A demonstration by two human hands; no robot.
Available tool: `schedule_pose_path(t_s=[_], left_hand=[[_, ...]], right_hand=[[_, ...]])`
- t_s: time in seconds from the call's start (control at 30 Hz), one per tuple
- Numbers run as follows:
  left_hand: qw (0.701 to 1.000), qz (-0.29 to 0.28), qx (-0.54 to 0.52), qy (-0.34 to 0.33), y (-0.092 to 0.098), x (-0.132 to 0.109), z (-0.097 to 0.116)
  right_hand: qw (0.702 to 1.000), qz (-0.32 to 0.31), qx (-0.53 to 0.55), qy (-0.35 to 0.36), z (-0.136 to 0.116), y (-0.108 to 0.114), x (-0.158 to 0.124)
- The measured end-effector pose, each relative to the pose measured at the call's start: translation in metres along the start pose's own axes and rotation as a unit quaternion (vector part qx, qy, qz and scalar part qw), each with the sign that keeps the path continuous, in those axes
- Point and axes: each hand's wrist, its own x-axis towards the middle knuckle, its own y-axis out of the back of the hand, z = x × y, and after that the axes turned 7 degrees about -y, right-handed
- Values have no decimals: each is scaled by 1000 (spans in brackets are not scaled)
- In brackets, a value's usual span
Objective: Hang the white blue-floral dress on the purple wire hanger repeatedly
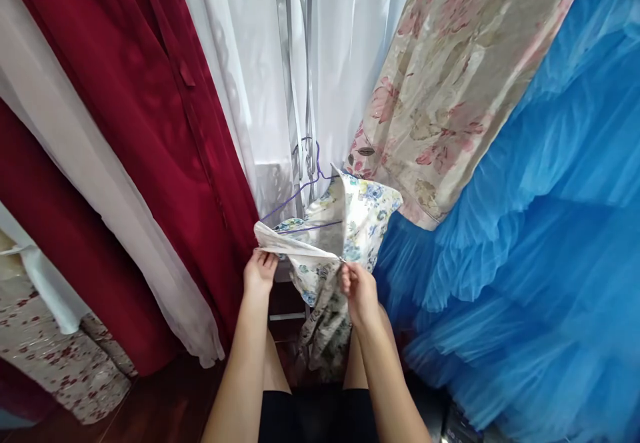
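A white dress with blue and yellow flowers (373, 213) hangs in front of me on a thin purple hanger (319, 163). Its top gapes, so the pale inside and the hanger's lower bar show. My left hand (259, 271) is closed on the dress's near edge at the left, fingers under the pale band. At the right end of that band my right hand (360, 290) pinches the dress edge, beside a small dark bit that may be a zipper pull. The dress's lower part drops between my legs, partly hidden by my right hand.
White drapes (345, 63) hang behind the dress. Dark red cloth (200, 163) is on the left, a floral gown (445, 83) at upper right, and a puffy blue tulle skirt (550, 263) fills the right side. Below lies a dark reddish floor (170, 403).
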Motion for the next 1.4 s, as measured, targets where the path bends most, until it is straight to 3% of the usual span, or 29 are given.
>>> schedule_pose_path(t_s=[0.13, 0.27, 0.4, 0.47, 0.53, 0.63, 0.77, 0.87, 0.97, 1.07, 1.2, 1.33, 1.4], left_hand=[[995, -37, 95, -5, 2, -26, -30], [970, -93, 220, -50, 9, -28, -32], [933, -148, 317, -88, 20, -28, -20], [926, -167, 319, -111, 15, -37, -12], [928, -209, 279, -130, 2, -52, -2], [912, -317, 225, -131, -32, -83, 10], [838, -445, 274, -157, -76, -113, 11], [785, -485, 312, -229, -92, -120, 6], [778, -474, 315, -264, -94, -118, 0], [785, -456, 314, -280, -90, -110, -8], [754, -507, 334, -252, -81, -100, -25], [697, -608, 348, -153, -65, -96, -36], [659, -645, 358, -145, -56, -95, -34]], right_hand=[[988, 113, 106, 12, 13, 60, -8], [990, 123, 60, 30, 17, 89, -10], [994, 104, 37, 4, 25, 83, -14], [997, 79, -11, -3, 30, 75, -21], [994, 30, -103, 11, 35, 63, -28], [962, -50, -250, 99, 34, 40, -30], [906, -93, -342, 230, 18, 11, 8], [898, -66, -375, 220, 2, 6, 50], [900, 7, -360, 247, -6, 18, 71], [913, 38, -304, 270, -4, 35, 64], [950, -41, -269, 153, -8, 50, 35], [929, -163, -322, 86, -31, 62, 12], [914, -199, -349, 55, -44, 69, 4]])
